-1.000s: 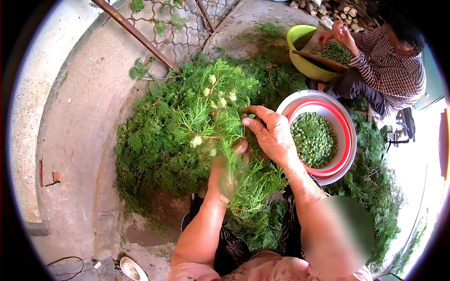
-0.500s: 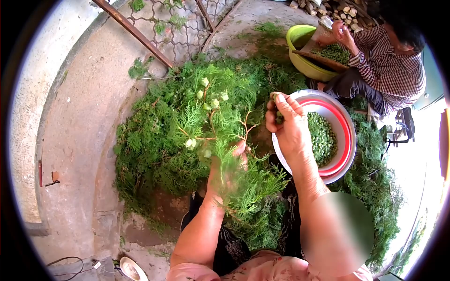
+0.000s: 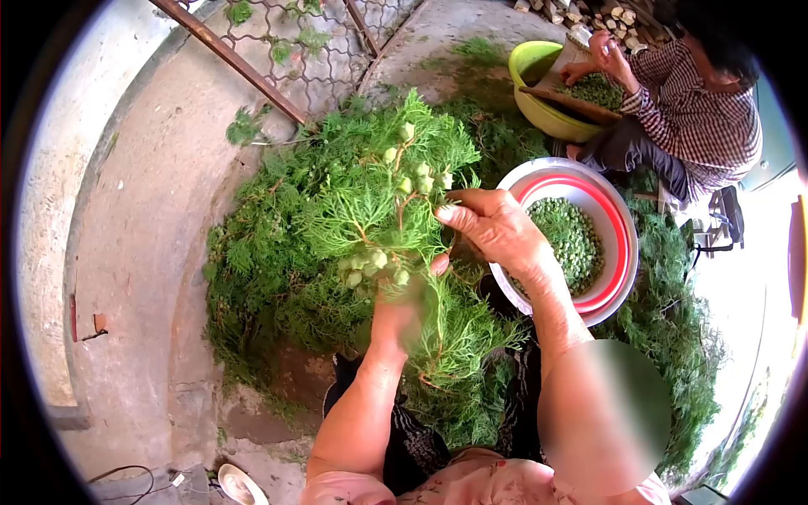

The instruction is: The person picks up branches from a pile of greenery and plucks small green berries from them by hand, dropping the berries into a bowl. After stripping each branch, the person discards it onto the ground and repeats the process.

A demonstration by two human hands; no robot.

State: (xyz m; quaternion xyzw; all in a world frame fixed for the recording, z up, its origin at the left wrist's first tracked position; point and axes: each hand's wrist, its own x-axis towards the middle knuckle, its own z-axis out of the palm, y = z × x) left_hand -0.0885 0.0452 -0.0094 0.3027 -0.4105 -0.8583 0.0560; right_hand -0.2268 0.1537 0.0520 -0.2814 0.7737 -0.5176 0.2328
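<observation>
Left hand [image 3: 394, 316] clamped low on cypress branch [image 3: 379, 210], held over the lap; long axis running away from body, tip pointing far. Right hand [image 3: 497, 227] pinching same branch beside pale cones [image 3: 421, 181]. Just right: red-rimmed bowl [image 3: 621, 227] of green cones. Farthest: green basin [image 3: 530, 67].

From where the left hand [image 3: 396, 313] grips the cypress branch [image 3: 383, 198], fronds fan wide and fill the air above and ahead of the grip. The right hand [image 3: 497, 229], pinching into the fronds, closes the side toward the red-rimmed bowl [image 3: 623, 244] just beyond it. A heap of cuttings [image 3: 269, 278] crowds underneath and around. The open way lies farther out to the left, over bare concrete [image 3: 143, 252]. Past the branch tips, a rusty mesh frame [image 3: 252, 71] bars the far end.
</observation>
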